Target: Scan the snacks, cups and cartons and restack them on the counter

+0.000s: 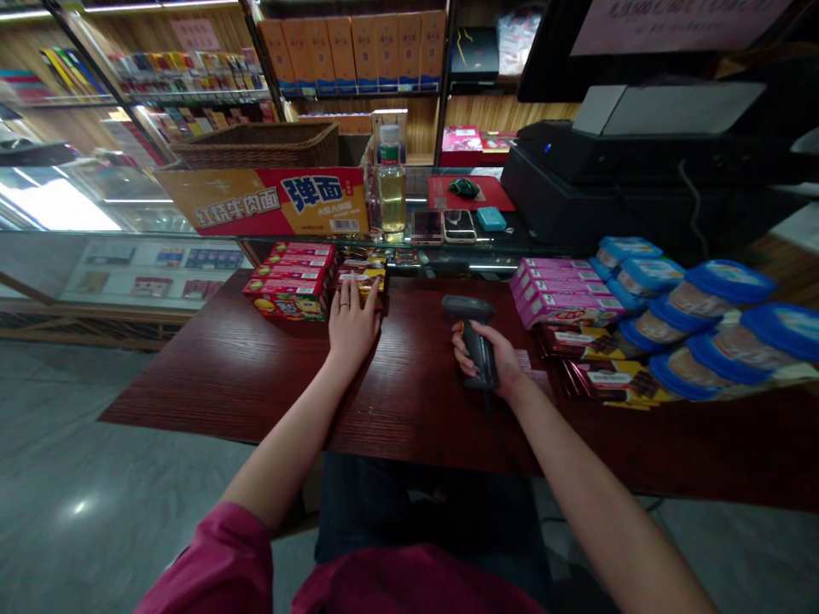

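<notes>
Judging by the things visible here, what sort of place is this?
Most likely a shop's checkout counter: a handheld scanner, probably for barcodes, is held above it, packaged goods such as red boxes are grouped on it, and matching orange boxes stand in a row behind.

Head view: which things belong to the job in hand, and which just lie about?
Apparently belonging:
- barcode scanner, in right hand
- gold-brown packets, under left hand
- red boxes
- pink boxes
- chocolate bars
- blue-lidded tubs

Apparently lying about:
- computer mouse
- wicker basket
- phones
</notes>
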A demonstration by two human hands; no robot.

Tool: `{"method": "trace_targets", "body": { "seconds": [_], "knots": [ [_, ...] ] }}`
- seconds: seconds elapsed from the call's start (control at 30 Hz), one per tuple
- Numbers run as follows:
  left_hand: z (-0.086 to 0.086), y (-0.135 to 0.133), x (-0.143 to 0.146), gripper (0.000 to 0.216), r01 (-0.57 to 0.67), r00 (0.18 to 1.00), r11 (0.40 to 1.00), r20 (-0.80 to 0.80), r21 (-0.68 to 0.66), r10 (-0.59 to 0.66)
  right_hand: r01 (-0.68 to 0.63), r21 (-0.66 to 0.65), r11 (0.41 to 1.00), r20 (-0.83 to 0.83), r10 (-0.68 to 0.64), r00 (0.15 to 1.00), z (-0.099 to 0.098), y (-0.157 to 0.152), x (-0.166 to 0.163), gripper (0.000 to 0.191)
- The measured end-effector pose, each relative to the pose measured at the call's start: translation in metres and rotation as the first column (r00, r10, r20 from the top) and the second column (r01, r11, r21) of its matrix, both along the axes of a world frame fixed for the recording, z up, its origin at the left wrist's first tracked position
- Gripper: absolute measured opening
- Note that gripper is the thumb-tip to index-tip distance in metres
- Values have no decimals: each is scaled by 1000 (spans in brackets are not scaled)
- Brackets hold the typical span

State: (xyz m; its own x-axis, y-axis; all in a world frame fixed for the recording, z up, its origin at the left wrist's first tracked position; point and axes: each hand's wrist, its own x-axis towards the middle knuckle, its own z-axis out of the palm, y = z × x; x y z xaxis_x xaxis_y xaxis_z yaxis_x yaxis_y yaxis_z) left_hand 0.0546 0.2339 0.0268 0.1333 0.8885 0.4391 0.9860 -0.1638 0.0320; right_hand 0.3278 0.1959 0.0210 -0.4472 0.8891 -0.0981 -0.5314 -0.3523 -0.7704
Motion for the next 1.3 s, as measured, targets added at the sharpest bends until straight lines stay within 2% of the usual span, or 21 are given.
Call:
{"method": "trace_targets", "body": {
  "seconds": [0.37, 0.73, 0.9, 1.03, 1.1, 1.17, 1.23, 1.3],
  "knots": [
    [10, 32, -7, 75, 21, 1000, 999, 6, -42, -21, -23, -4, 1000, 10, 23, 1000, -2, 3, 0, 27],
    [17, 70, -9, 66, 22, 998, 997, 60, -73, -18, 10, -2, 1000, -7, -10, 1000, 1, 6, 2, 25],
    [17, 75, -11, 66, 24, 999, 998, 48, -61, -21, 2, 5, 1000, -9, -2, 1000, 1, 8, 2, 25],
    [20, 62, -6, 72, 40, 999, 999, 33, -27, -40, 11, 9, 1000, -24, -10, 1000, 3, 8, 1, 24],
    [20, 49, 5, 72, 96, 995, 995, 31, -5, -96, 38, 22, 999, -34, -37, 999, 8, 6, 2, 25],
    [20, 32, 24, 66, 215, 976, 977, 31, -2, -215, 77, 48, 996, -48, -75, 996, 15, 0, 4, 26],
    [19, 14, 49, 59, 377, 926, 926, 26, -17, -377, 134, 91, 987, -70, -127, 989, 22, -9, 10, 28],
    [16, -3, 79, 57, 539, 842, 842, 11, -32, -539, 208, 115, 971, -80, -200, 977, 26, -22, 19, 28]
  ]
}}
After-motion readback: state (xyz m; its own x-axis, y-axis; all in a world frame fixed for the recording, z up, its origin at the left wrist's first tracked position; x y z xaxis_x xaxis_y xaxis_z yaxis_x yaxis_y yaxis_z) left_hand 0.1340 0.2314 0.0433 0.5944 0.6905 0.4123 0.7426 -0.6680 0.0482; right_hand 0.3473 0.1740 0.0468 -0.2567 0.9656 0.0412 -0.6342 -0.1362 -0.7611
